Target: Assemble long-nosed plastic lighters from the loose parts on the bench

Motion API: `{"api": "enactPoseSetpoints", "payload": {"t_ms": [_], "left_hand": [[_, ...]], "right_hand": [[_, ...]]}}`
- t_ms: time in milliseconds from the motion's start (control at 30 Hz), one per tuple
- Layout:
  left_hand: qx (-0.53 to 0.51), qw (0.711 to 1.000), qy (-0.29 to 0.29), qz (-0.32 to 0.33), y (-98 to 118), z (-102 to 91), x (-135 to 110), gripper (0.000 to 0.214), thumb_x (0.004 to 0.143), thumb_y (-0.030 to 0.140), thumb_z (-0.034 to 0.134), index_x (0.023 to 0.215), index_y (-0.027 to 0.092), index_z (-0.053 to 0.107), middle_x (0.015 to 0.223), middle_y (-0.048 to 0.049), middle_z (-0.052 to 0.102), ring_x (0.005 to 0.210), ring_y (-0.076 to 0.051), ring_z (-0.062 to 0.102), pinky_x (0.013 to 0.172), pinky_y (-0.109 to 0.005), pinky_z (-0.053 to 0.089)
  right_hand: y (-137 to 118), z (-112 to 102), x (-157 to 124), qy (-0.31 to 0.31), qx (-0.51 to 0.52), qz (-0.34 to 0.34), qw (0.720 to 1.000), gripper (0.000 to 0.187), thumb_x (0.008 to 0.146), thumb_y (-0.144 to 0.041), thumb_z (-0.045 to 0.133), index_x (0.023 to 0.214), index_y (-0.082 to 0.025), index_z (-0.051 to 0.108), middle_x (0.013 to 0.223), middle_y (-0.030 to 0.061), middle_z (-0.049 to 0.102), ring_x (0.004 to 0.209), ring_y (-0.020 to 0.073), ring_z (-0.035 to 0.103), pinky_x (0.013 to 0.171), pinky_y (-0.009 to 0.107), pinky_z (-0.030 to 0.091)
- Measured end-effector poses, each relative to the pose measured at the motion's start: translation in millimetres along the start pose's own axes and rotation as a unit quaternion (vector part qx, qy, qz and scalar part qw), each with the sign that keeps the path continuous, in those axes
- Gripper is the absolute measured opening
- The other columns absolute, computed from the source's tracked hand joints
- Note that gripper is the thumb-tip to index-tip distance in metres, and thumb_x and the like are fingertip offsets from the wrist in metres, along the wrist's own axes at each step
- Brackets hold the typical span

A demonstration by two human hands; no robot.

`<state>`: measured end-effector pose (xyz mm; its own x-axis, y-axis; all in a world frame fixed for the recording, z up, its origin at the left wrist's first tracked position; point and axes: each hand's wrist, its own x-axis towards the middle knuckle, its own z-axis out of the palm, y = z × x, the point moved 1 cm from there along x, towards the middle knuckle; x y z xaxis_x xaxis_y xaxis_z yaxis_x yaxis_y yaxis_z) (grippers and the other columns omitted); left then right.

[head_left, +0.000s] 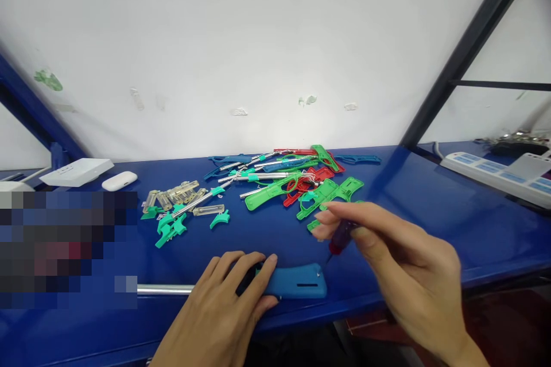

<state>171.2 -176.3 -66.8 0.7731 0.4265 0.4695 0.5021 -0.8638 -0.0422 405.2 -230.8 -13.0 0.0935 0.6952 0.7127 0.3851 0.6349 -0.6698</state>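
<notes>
A blue long-nosed lighter (297,282) lies on the table near its front edge, its metal tube (166,289) pointing left. My left hand (228,298) is closed over its middle, fingers across the trigger area, hiding that part. A small screw or hole shows at the handle's right end. My right hand (400,264) grips a small screwdriver (340,238) with a dark red and purple handle. Its tip points down and left, just above the right end of the lighter, apparently not touching it.
Green, red and blue lighter shells (271,192) with metal tubes are piled at the back. Clear fuel tanks (181,192) and teal triggers (220,218) lie left of them. A white case (119,180), a white box (77,172) and a power strip (499,178) stand farther out. The left is pixelated.
</notes>
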Motion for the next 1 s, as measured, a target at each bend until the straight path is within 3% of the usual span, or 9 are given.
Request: {"api": "enactPoseSetpoints", "payload": {"t_ms": [167,233,300,367,533,700,800,900,1000], "left_hand": [[-0.005,1.0,-0.005,0.002,0.0,0.5,-0.6,0.039,0.113,0.032,0.04,0.147,0.02,0.055,0.127,-0.0107,0.073,0.108,-0.031,0.07,0.084,-0.051,0.066],[-0.001,1.0,-0.004,0.002,-0.7,0.9,-1.6,0.039,0.113,0.032,0.039,0.147,0.02,0.055,0.127,-0.0108,0.073,0.108,-0.031,0.07,0.084,-0.051,0.066],[0.002,1.0,-0.003,-0.001,-1.5,1.3,-2.2,0.039,0.114,0.032,0.038,0.147,0.02,0.056,0.126,-0.0106,0.074,0.108,-0.031,0.07,0.083,-0.05,0.066],[0.003,1.0,-0.004,-0.003,-2.0,1.7,-2.1,0.04,0.114,0.032,0.037,0.147,0.021,0.056,0.125,-0.0103,0.074,0.107,-0.03,0.07,0.083,-0.05,0.066],[0.002,1.0,-0.002,0.003,-1.1,2.1,-0.8,0.04,0.114,0.033,0.039,0.147,0.021,0.057,0.127,-0.01,0.073,0.109,-0.031,0.07,0.085,-0.05,0.066],[-0.002,1.0,0.0,-0.003,-0.7,2.1,-2.0,0.039,0.114,0.033,0.039,0.147,0.021,0.057,0.126,-0.01,0.074,0.108,-0.03,0.07,0.083,-0.048,0.065],[-0.001,1.0,-0.002,0.0,-0.9,2.3,-2.6,0.04,0.114,0.033,0.039,0.147,0.021,0.056,0.127,-0.0101,0.074,0.109,-0.031,0.07,0.084,-0.05,0.065],[0.002,1.0,-0.001,-0.001,-1.0,2.5,-2.2,0.04,0.114,0.033,0.038,0.147,0.021,0.057,0.127,-0.01,0.074,0.109,-0.031,0.07,0.085,-0.049,0.064],[0.0,1.0,-0.003,-0.003,-0.8,2.7,-1.4,0.04,0.114,0.032,0.038,0.147,0.021,0.057,0.126,-0.01,0.074,0.108,-0.03,0.069,0.085,-0.048,0.064]], "right_hand": [[-1.4,0.9,-0.2,0.02,-0.023,-0.031,0.999,0.03,0.097,-0.015,0.074,0.119,-0.036,0.078,0.094,-0.0021,0.067,0.086,0.0147,0.064,0.073,0.03,0.056],[-2.3,1.0,0.0,0.006,-0.052,-0.033,0.998,0.027,0.101,-0.017,0.069,0.119,-0.034,0.079,0.101,0.0001,0.068,0.089,0.0148,0.065,0.072,0.029,0.056],[-3.1,0.5,-0.2,-0.012,-0.039,-0.026,0.999,0.034,0.107,-0.015,0.057,0.128,-0.035,0.075,0.116,0.0012,0.072,0.095,0.0152,0.068,0.072,0.029,0.058],[-3.5,0.4,-0.6,-0.022,-0.017,-0.014,1.0,0.04,0.108,-0.012,0.053,0.132,-0.036,0.073,0.117,-0.0008,0.076,0.096,0.0144,0.07,0.073,0.028,0.058],[-3.0,3.3,-0.2,0.025,-0.025,-0.043,0.998,0.033,0.095,-0.01,0.075,0.116,-0.035,0.078,0.096,-0.0025,0.07,0.089,0.0148,0.065,0.075,0.029,0.056],[-2.8,3.7,-1.6,-0.018,-0.033,-0.017,0.999,0.039,0.108,-0.012,0.052,0.133,-0.035,0.073,0.12,0.0007,0.075,0.097,0.0152,0.07,0.076,0.029,0.058],[-2.2,2.2,-3.1,0.009,-0.019,-0.021,1.0,0.036,0.103,-0.008,0.062,0.124,-0.034,0.075,0.106,-0.0015,0.076,0.094,0.0156,0.069,0.076,0.029,0.057],[-1.5,1.0,-2.5,0.029,-0.033,-0.034,0.998,0.032,0.094,-0.012,0.077,0.116,-0.034,0.078,0.096,-0.0016,0.067,0.089,0.0153,0.064,0.076,0.03,0.056],[-2.3,0.1,-1.3,-0.009,-0.047,-0.029,0.998,0.034,0.104,-0.015,0.062,0.128,-0.035,0.075,0.114,0.0011,0.07,0.101,0.0165,0.066,0.078,0.029,0.058]]}}
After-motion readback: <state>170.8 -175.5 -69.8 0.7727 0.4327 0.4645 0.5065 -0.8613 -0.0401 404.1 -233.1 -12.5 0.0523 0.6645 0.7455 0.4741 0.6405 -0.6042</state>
